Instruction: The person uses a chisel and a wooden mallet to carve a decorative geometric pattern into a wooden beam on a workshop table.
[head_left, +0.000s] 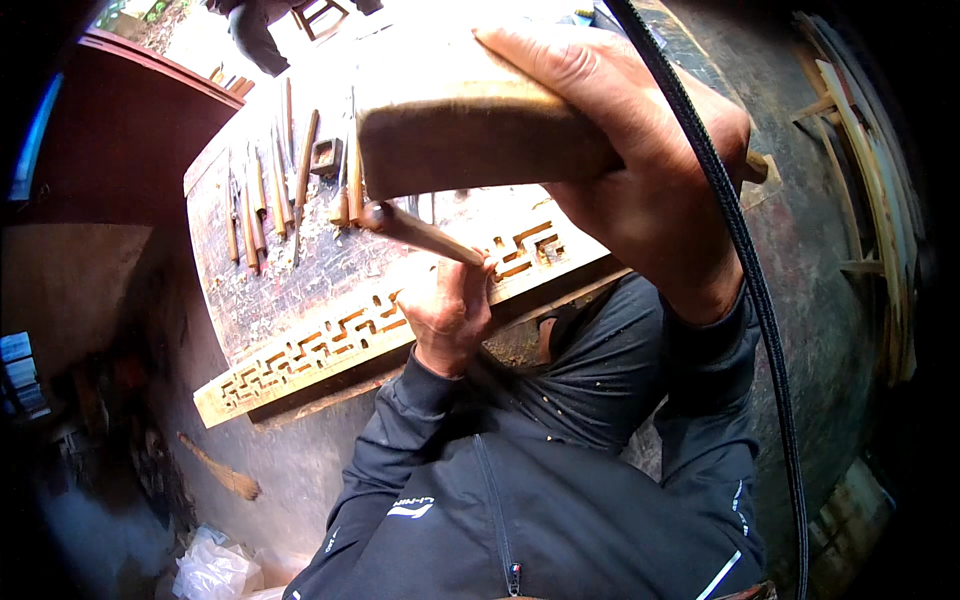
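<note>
My right hand (640, 160) grips a heavy wooden mallet (470, 140), raised in the upper middle of the head view near the top of a chisel handle (420, 228). My left hand (450, 310) is closed around that chisel, resting on a long light wooden board (325, 342) with a cut-out geometric lattice pattern along it. The chisel's tip is hidden by my fingers. Several carving tools with wooden handles (305, 160) lie on the worn bench top (220, 290), among wood shavings, beside a small dark square block (325, 157).
A brush (215, 465) and a white plastic bag (215, 570) lie on the floor at lower left. Wood strips (850, 170) stand at the right. A person's dark-clothed legs (255, 30) and a stool (320, 15) show at the top. A black braided cord hangs across the right side.
</note>
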